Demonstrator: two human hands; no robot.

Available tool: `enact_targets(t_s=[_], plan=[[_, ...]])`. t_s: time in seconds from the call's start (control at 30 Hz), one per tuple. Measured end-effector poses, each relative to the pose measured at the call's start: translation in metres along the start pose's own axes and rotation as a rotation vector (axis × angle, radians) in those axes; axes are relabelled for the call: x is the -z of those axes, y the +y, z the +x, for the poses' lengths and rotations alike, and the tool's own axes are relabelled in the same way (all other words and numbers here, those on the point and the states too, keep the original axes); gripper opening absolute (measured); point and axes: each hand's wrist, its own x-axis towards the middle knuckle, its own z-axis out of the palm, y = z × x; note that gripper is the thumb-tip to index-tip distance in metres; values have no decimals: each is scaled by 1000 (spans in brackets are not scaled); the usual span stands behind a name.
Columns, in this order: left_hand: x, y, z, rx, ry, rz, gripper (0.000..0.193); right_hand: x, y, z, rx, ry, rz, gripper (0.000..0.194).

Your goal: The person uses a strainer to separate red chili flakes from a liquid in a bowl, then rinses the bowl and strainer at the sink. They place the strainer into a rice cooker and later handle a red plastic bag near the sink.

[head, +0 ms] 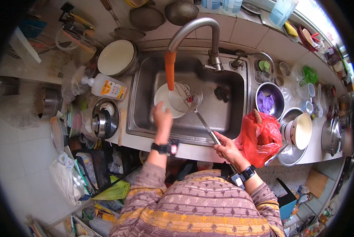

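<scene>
My right hand (229,149) grips the handle of a wire mesh strainer (198,102) at the sink's front edge. The strainer's round basket is over the sink, above a white dish (161,94). Small red bits (190,98) show at the basket. Blurred by motion, my left hand (162,117) is at the near left rim of the dish; whether its fingers hold the rim is hard to see. An orange hose end (170,71) on the curved metal faucet (208,23) hangs just above the dish and the strainer's left side.
The stainless steel sink (224,121) has a dark drain strainer (221,94). Stacked plates (116,57) and a bottle (108,86) stand left. At right are a red plastic bag (260,139), a metal bowl with purple cloth (266,102) and stacked bowls (302,131).
</scene>
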Motion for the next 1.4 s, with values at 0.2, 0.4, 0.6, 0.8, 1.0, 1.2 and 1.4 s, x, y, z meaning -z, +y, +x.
enact_targets(t_s=[0.2,0.4,0.6,0.8,1.0,1.2,1.4], plan=[[-63,175,-3,-989,159,315,46,-3,-6,10,-9,-13,-179,66],[-103,205,1,-614,56,621,33,-11,-13,20,40,27,-178,68],[-108,180,-25,-621,-13,227,40,-21,-22,24,35,-16,-208,32],[-53,72,-34,-343,-53,35,35,-30,-20,27,-17,-116,-154,67],[-6,2,31,-176,81,245,25,-27,-17,25,-36,-136,-203,67],[-25,11,62,-241,-94,301,34,-26,-17,12,-68,-137,-241,68],[-33,6,55,-359,-283,357,33,-15,-14,-1,-65,-87,-245,69]])
